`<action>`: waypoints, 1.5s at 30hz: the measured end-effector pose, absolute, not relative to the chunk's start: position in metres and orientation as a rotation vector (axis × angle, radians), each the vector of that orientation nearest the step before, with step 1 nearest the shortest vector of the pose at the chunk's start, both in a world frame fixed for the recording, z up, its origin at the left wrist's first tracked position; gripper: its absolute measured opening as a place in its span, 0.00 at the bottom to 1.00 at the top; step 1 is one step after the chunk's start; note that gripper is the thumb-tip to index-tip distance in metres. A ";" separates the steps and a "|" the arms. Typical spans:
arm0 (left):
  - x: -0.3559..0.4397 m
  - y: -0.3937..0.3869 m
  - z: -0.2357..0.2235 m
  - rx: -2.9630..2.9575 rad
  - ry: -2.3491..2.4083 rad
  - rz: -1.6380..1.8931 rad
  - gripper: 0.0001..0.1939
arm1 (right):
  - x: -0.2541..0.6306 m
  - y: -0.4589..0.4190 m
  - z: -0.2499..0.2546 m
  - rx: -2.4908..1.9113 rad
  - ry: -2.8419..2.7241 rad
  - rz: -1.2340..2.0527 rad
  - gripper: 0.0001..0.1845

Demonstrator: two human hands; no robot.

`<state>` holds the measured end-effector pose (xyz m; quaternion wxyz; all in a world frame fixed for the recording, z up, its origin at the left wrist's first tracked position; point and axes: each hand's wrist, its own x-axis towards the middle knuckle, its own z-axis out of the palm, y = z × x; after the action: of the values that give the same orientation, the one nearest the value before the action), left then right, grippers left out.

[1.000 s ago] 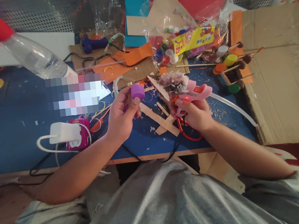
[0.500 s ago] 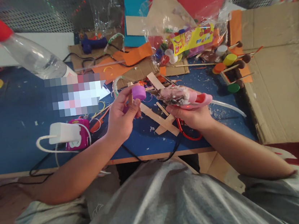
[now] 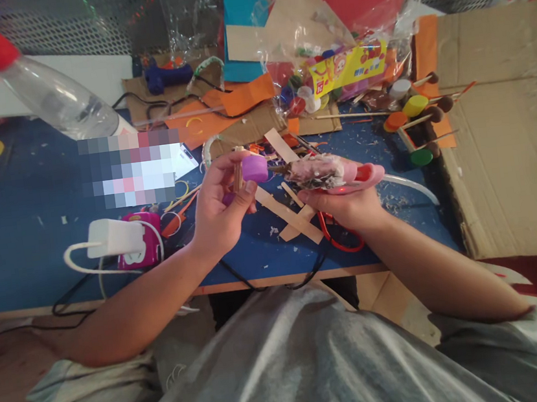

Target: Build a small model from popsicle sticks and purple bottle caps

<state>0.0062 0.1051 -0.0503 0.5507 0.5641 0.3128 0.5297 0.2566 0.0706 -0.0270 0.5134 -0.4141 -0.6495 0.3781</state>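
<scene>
My left hand (image 3: 221,205) is closed around a small wooden piece (image 3: 237,177) with purple bottle caps on it. One purple cap (image 3: 255,169) faces right; another shows partly between my fingers. My right hand (image 3: 347,207) grips a pink hot glue gun (image 3: 363,176), its front covered in greyish, messy residue. A clear glue stick (image 3: 411,187) sticks out of the gun's back. The nozzle (image 3: 278,169) points left, close to the purple cap; whether they touch I cannot tell. Under my right hand lie red-handled scissors (image 3: 345,244), beside crossed wooden strips (image 3: 295,220).
A water bottle (image 3: 60,99) and a lit phone (image 3: 183,161) are on the left, near a white charger (image 3: 114,237) on a magenta socket block (image 3: 141,259). Behind sits a plastic bag of colored caps (image 3: 304,95). Cap-wheeled pieces (image 3: 415,105) and cardboard (image 3: 513,164) occupy the right.
My left hand has turned slightly and brought the purple cap a little to the right. The glue gun has shifted slightly right; its nozzle now sits closer to the cap.
</scene>
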 end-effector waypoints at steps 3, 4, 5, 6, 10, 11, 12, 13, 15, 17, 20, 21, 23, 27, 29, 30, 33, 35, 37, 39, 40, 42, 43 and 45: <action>0.007 0.106 -0.053 1.344 0.697 1.272 0.26 | 0.257 0.071 -0.029 -1.039 -1.555 0.910 0.15; 0.007 0.106 -0.055 1.348 0.687 1.275 0.26 | 0.258 0.071 -0.029 -1.059 -1.557 0.911 0.15; 0.007 0.106 -0.055 1.355 0.681 1.278 0.26 | 0.258 0.072 -0.030 -1.071 -1.567 0.911 0.15; 0.007 0.107 -0.056 1.362 0.678 1.279 0.26 | 0.258 0.072 -0.030 -1.072 -1.579 0.910 0.15; 0.006 0.108 -0.057 1.395 0.683 1.278 0.26 | 0.258 0.073 -0.028 -0.966 -1.612 0.887 0.15; 0.005 0.108 -0.056 1.400 0.682 1.281 0.26 | 0.258 0.073 -0.027 -0.942 -1.614 0.882 0.16; 0.005 0.108 -0.056 1.406 0.679 1.284 0.25 | 0.257 0.073 -0.027 -0.928 -1.611 0.877 0.16; 0.005 0.108 -0.056 1.411 0.676 1.287 0.25 | 0.257 0.073 -0.027 -0.927 -1.609 0.875 0.16; 0.005 0.108 -0.056 1.421 0.671 1.290 0.24 | 0.257 0.073 -0.026 -0.972 -1.607 0.883 0.14; 0.005 0.108 -0.057 1.430 0.673 1.290 0.25 | 0.257 0.073 -0.025 -1.040 -1.605 0.896 0.13; 0.005 0.107 -0.057 1.439 0.679 1.288 0.25 | 0.258 0.073 -0.025 -1.088 -1.607 0.897 0.13; 0.005 0.107 -0.058 1.441 0.679 1.288 0.25 | 0.258 0.073 -0.026 -1.084 -1.608 0.892 0.13; 0.005 0.107 -0.058 1.446 0.675 1.289 0.25 | 0.258 0.073 -0.027 -1.072 -1.613 0.884 0.14; 0.005 0.107 -0.058 1.454 0.664 1.300 0.24 | 0.258 0.072 -0.028 -1.077 -1.615 0.868 0.14; 0.005 0.107 -0.057 1.454 0.672 1.295 0.25 | 0.258 0.072 -0.029 -1.083 -1.614 0.861 0.14; 0.005 0.107 -0.057 1.453 0.679 1.291 0.25 | 0.257 0.072 -0.030 -1.082 -1.614 0.859 0.13; 0.005 0.107 -0.055 1.450 0.694 1.297 0.26 | 0.257 0.072 -0.031 -1.066 -1.613 0.860 0.12; 0.005 0.107 -0.054 1.448 0.689 1.307 0.25 | 0.256 0.072 -0.032 -1.061 -1.615 0.861 0.12; 0.005 0.107 -0.054 1.448 0.677 1.314 0.24 | 0.256 0.072 -0.033 -1.072 -1.607 0.861 0.12; 0.005 0.107 -0.054 1.454 0.666 1.318 0.24 | 0.256 0.072 -0.033 -1.094 -1.597 0.870 0.13; 0.005 0.107 -0.054 1.458 0.665 1.317 0.24 | 0.256 0.072 -0.032 -1.098 -1.593 0.876 0.14; 0.005 0.107 -0.054 1.467 0.670 1.312 0.23 | 0.256 0.072 -0.031 -1.080 -1.585 0.884 0.13; 0.004 0.107 -0.054 1.469 0.675 1.308 0.23 | 0.256 0.072 -0.031 -1.060 -1.580 0.887 0.13; 0.004 0.106 -0.054 1.473 0.676 1.302 0.23 | 0.255 0.071 -0.030 -1.029 -1.566 0.891 0.13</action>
<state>0.0042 0.1065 -0.0542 0.5068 0.6107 0.2804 0.5399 0.2552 0.0715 -0.0296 0.5085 -0.4272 -0.6497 0.3698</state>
